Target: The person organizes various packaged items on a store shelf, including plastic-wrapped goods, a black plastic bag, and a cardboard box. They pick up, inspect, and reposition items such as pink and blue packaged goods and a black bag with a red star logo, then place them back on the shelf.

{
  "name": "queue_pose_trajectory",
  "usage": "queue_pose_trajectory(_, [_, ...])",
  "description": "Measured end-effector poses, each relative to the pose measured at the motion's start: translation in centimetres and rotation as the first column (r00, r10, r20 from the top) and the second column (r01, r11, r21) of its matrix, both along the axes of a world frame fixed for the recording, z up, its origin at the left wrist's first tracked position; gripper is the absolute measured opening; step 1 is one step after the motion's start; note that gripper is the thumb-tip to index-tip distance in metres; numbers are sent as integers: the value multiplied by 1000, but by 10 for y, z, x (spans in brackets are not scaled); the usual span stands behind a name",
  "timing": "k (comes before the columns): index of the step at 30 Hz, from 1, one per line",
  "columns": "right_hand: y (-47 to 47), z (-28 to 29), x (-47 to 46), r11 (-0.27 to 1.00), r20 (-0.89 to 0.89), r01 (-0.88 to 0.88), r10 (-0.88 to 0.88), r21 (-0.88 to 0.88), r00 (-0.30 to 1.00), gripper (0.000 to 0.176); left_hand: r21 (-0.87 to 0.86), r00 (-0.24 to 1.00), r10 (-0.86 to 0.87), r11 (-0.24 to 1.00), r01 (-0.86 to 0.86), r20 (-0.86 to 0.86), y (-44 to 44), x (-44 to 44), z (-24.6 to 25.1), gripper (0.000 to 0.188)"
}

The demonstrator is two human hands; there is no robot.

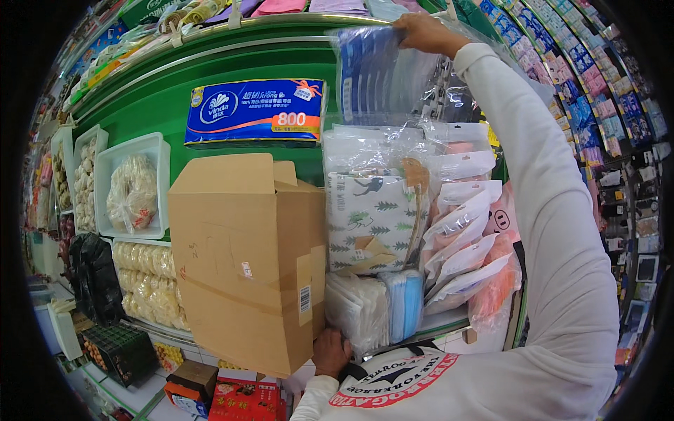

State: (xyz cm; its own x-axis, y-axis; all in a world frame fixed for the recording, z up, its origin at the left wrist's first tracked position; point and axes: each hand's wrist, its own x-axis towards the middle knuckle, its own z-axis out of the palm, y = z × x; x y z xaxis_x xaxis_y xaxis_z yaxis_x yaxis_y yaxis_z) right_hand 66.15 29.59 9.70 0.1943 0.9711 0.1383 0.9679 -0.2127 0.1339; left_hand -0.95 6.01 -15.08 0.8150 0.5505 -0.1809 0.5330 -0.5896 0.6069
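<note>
My right hand (429,36) reaches to the far side of the green counter and grips the top edge of clear plastic packages with blue contents (366,73). Nearer me lie a clear bag of leaf-print fabric (368,221), packs with white header strips (463,226) and blue and white packaged goods (404,305). My left hand (333,352) is low, at the near corner of a brown cardboard box (237,273), beside the white packets (358,310); its fingers are partly hidden, so a grip cannot be told.
Beyond the box lies a Vinda tissue pack (255,113). To the left are a white tray with a bagged item (160,184), bagged noodle-like food (147,279) and a black plastic bag (95,279). A black crate (118,352) and red boxes (245,400) stand below. Shelves of packets line the right.
</note>
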Motion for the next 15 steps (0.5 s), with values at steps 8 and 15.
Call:
queue_pose_trajectory(8, [22,38,10,983,141,-39,13,181,990,25,-31,999,1,1000,-2,-37,0,0,2,32])
queue_pose_trajectory(15, [38,65,-16,995,119,46,-57,92,991,22,-77,999,-2,997,-1,-36,1,-1,1,33])
